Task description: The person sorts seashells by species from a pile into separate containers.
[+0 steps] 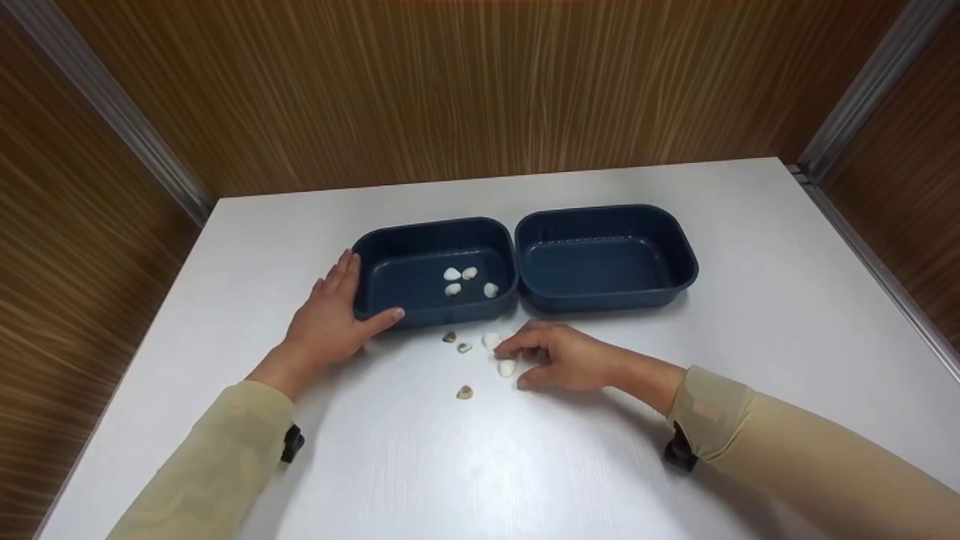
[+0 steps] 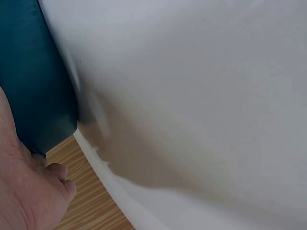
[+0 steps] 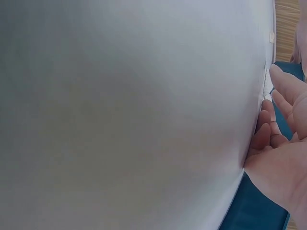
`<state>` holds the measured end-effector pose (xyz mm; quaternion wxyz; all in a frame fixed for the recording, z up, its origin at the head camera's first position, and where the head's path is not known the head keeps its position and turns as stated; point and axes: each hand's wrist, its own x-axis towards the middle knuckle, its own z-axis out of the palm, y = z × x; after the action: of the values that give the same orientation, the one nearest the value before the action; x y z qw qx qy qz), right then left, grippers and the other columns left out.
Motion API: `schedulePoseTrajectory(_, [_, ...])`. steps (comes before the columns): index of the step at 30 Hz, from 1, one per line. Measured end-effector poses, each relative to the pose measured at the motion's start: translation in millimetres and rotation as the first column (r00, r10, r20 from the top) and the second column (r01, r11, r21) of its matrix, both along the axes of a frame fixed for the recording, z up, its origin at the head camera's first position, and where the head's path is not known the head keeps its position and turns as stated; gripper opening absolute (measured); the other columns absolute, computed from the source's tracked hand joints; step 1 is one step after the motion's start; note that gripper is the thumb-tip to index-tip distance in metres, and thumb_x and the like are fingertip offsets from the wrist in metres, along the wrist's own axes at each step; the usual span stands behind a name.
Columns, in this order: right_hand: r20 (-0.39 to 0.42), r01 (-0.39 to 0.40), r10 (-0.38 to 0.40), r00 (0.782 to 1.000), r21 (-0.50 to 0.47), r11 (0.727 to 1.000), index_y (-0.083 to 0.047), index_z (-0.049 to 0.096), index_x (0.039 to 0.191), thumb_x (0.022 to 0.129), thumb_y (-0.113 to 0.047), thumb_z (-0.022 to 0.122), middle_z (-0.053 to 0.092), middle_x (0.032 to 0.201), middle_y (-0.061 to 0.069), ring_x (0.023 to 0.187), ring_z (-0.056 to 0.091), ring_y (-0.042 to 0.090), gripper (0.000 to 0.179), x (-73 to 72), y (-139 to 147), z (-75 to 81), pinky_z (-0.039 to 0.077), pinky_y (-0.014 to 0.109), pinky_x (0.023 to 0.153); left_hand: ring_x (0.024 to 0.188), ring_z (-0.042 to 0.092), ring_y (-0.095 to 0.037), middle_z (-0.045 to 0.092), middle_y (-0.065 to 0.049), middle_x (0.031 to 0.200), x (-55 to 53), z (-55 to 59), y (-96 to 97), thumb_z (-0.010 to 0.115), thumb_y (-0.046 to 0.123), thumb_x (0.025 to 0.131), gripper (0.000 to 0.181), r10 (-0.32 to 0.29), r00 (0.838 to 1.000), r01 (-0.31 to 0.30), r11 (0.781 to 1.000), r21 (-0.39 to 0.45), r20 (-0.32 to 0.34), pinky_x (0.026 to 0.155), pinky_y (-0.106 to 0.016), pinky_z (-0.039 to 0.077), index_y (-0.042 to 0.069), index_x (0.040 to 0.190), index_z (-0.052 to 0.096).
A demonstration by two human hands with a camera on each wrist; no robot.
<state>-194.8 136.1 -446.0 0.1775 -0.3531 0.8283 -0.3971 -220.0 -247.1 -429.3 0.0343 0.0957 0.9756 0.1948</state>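
My left hand (image 1: pixel 328 321) rests against the left end of the left dark blue bin (image 1: pixel 435 315), with its thumb along the near side. In the left wrist view, part of that hand lies beside the bin's wall. Four-sided and rounded at the corners, this bin has several pale seashells (image 1: pixel 452 274) in its right half. My right hand (image 1: pixel 566 356) is low over the table, thumb and index finger apart around a white seashell (image 1: pixel 507 367). Another white seashell (image 1: pixel 491 341) lies at its fingertips; whether they touch is unclear. Three small brownish seashells (image 1: pixel 465 392) lie further left.
A second dark blue bin (image 1: pixel 607 302) stands right beside the first, with no shells seen inside. Both stand on a white table (image 1: pixel 420 465). Wood-grain panels (image 1: pixel 480 90) rise behind the table and at both sides.
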Motion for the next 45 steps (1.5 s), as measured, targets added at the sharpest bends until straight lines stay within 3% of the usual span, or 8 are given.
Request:
schedulePoseTrajectory(23, [-0.054, -0.008, 0.010, 0.998, 0.031, 1.000, -0.014, 0.077, 0.131, 0.091, -0.008, 0.084, 0.065, 0.115, 0.004, 0.101, 0.058, 0.022, 0.041, 2.2, -1.7, -3.9, 0.050, 0.032, 0.086, 0.162, 0.007, -0.041, -0.003, -0.013, 0.178, -0.9, -0.5, 0.2, 0.048, 0.088, 0.091, 0.125, -0.007, 1.000, 0.007, 1.000, 0.002, 0.007, 0.130, -0.056, 0.011, 0.005, 0.170, 0.000])
schedulePoseTrajectory(33, [-0.063, -0.004, 0.004, 0.998, 0.004, 1.000, -0.012, 0.079, 0.125, 0.090, -0.005, 0.084, 0.067, 0.113, 0.006, 0.100, 0.059, 0.025, 0.036, 3.6, -3.1, -0.8, 0.050, 0.033, 0.086, 0.160, 0.011, -0.049, -0.001, -0.015, 0.178, 1.8, 0.6, -0.5, 0.048, 0.088, 0.091, 0.124, -0.001, 1.000, 0.001, 1.000, 0.000, -0.010, 0.128, -0.061, 0.015, 0.004, 0.170, 0.002])
schedulePoseTrajectory(45, [-0.089, -0.006, 0.004, 0.996, -0.016, 1.000, -0.012, 0.081, 0.114, 0.088, -0.003, 0.084, 0.067, 0.110, 0.006, 0.101, 0.059, 0.023, 0.027, 3.9, -3.6, -4.6, 0.049, 0.031, 0.084, 0.162, 0.009, -0.042, -0.002, -0.013, 0.178, -0.8, -1.4, -1.2, 0.049, 0.088, 0.091, 0.124, -0.008, 1.000, 0.008, 1.000, 0.001, -0.007, 0.130, -0.056, 0.012, 0.004, 0.170, 0.002])
